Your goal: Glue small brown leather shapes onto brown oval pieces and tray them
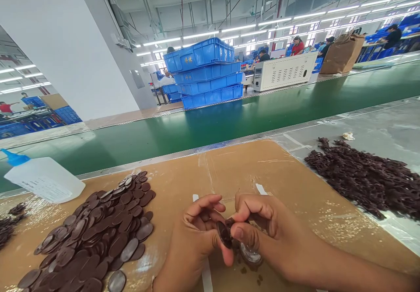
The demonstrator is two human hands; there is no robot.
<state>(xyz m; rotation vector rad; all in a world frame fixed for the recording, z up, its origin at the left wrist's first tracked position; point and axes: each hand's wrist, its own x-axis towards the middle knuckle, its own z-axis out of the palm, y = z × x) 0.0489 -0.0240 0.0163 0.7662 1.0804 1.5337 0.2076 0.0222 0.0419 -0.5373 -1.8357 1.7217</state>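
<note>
Between the thumb and fingers of my left hand (197, 235) is a dark brown oval disc (224, 234), tilted on edge. My right hand (272, 235) is closed in a pinch against the disc's upper edge, on a small dark brown piece (230, 222) mostly covered by the fingertips. Just below my right fingers, a small clear round dish (252, 255) is partly hidden, with dark drops around it. To the left lies a heap of similar brown oval discs (108, 230). A pile of dark brown, branching twig-like pieces (364, 178) is at the right.
A white plastic bottle (46, 180) with a blue nozzle lies tilted at the left. Brown sheeting (236, 165) covers the worktop. Beyond it runs a green conveyor belt (210, 128), with stacked blue crates (210, 75), a pale machine (284, 73) and a paper bag (343, 53) behind.
</note>
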